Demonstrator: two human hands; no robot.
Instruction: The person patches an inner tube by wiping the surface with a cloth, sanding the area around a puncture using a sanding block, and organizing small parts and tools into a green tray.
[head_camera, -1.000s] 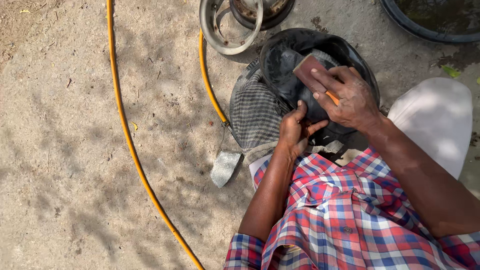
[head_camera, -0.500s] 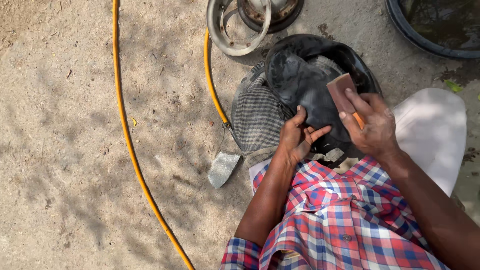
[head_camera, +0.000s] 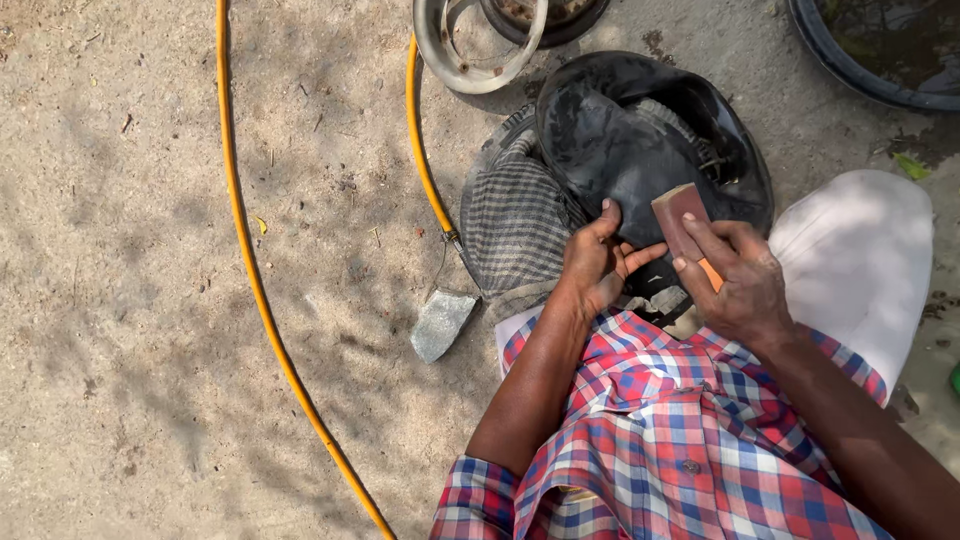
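Black rubber inner tube (head_camera: 640, 150) lies bunched on the sandy ground (head_camera: 130, 300) directly in front of the seated person, partly over a grey checked cloth (head_camera: 515, 215). Left hand (head_camera: 598, 262) rests on the near edge of the tube, palm down, fingers (head_camera: 608, 218) spread and pressing the rubber flat. Right hand (head_camera: 735, 280) holds a small reddish-brown block (head_camera: 682, 215) with an orange underside; its fingers are clamped around the block, whose far end touches the tube just beside the left hand. Both forearms emerge from a red, blue and white checked shirt (head_camera: 670, 430). A pale cloth-covered knee (head_camera: 860, 260) sits to the right of the tube.

Yellow hose (head_camera: 250, 270) runs in a long curve across the ground on the left; a second run of it ends near the cloth. A flat grey stone (head_camera: 442, 322) lies close to the cloth's near corner. A metal wheel rim (head_camera: 480, 45) sits beyond the tube, and a dark basin (head_camera: 850, 60) holding water is at the far right.
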